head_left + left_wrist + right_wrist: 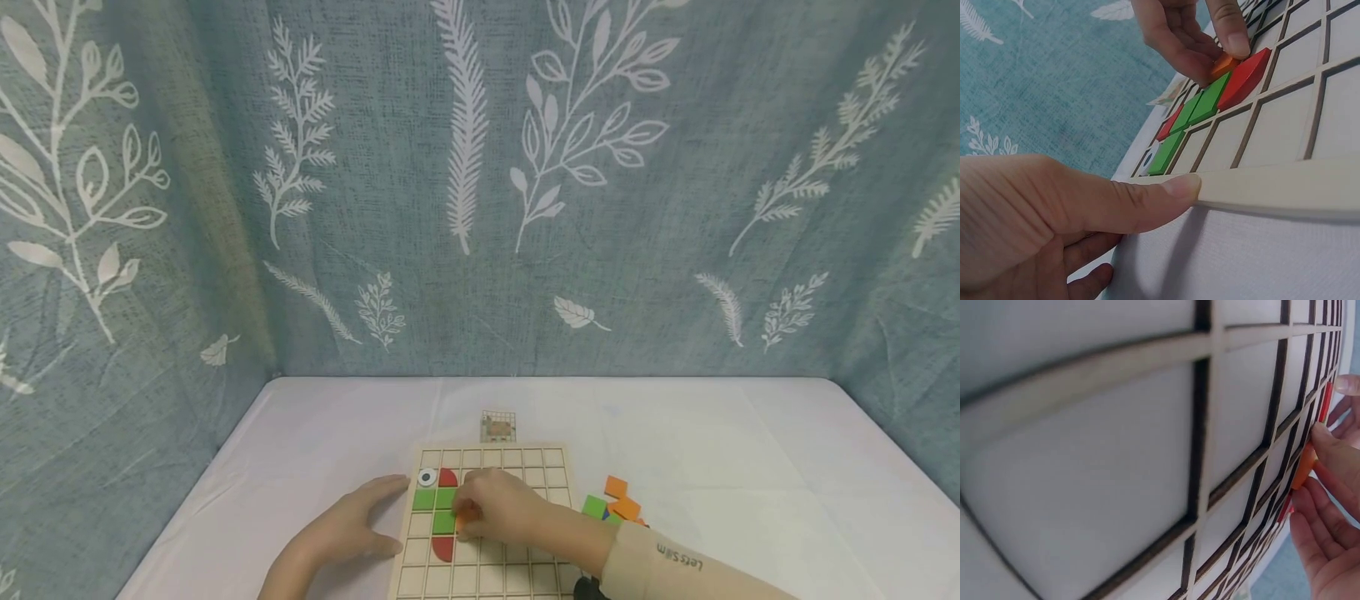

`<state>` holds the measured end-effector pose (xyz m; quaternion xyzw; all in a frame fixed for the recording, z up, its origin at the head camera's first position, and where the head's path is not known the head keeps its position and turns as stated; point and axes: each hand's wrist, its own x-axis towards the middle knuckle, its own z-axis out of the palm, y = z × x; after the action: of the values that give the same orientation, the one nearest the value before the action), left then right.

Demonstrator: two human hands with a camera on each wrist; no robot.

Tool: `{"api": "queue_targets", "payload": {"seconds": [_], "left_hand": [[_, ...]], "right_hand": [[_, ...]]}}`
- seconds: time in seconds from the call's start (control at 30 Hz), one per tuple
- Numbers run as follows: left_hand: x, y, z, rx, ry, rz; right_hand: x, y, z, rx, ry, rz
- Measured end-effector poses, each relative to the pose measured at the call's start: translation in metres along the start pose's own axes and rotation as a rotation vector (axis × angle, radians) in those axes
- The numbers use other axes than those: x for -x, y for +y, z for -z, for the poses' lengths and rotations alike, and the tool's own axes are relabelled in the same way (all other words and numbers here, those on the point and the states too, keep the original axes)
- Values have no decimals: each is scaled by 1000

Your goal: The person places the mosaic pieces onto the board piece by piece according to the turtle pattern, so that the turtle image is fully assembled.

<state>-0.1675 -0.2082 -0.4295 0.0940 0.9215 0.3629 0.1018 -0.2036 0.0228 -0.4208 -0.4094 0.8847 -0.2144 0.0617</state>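
A wooden grid board lies on the white table. At its left side sit a white tile with a black eye dot, several green square tiles and two red round-edged tiles. My right hand pinches an orange tile between thumb and fingers, right beside the green tiles. Whether that tile lies fully in its cell, I cannot tell. My left hand is at the board's left edge, fingers spread, and its thumb touches the frame.
Right of the board lies a loose pile of orange tiles and green tiles, with a bit of blue, partly behind my right forearm. A small card with a gridded picture lies beyond the board's far edge. A patterned curtain hangs behind the table.
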Motion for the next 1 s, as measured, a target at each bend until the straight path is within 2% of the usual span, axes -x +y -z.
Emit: {"api": "queue_targets", "payload": {"seconds": [0.43,0.63,1.0], "left_hand": [[0,-2,-1,0,1,-2],[0,-4,-1,-2,-5,-21],[-1,-4,-1,-9,-4,-48]], "right_hand": [[1,0,-1,-16,-22,25],[3,-1,0,24,-37,44],[6,-2,1,73,5,64]]}}
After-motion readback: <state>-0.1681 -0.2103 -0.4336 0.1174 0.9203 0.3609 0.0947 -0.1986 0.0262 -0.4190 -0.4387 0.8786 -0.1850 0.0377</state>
